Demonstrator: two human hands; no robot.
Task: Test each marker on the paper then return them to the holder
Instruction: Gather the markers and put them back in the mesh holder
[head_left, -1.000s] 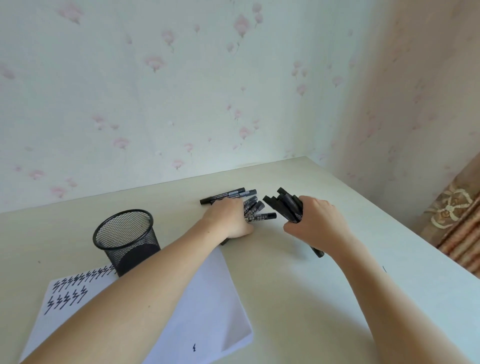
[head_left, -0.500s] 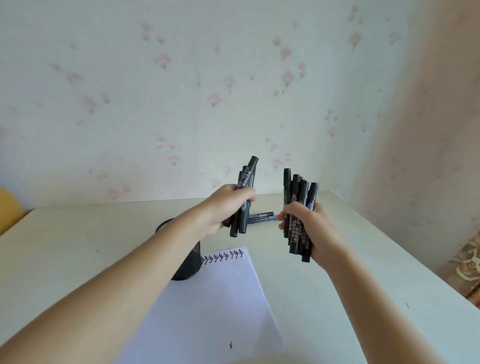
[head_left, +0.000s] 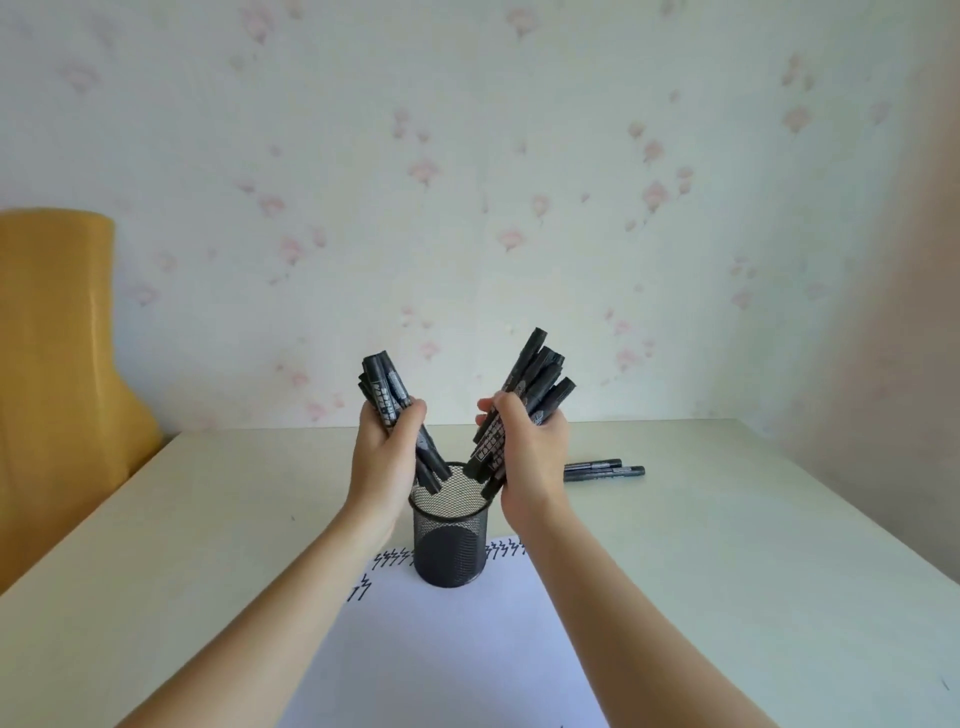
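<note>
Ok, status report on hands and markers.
Left hand and right hand each grip a marker bundle above the holder. Two markers left on table. Nothing blocking.

Both hands, left (head_left: 382, 457) and right (head_left: 530, 457), grip marker bundles (head_left: 387, 400) over mesh holder (head_left: 451, 540) (on paper (head_left: 447, 649)).

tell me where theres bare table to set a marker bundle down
Bare cream table lies right of the white paper, nearer than the two loose black markers, and left of the paper towards the yellow chair. It is crowded around the black mesh holder, where both hands hold marker bundles.
</note>
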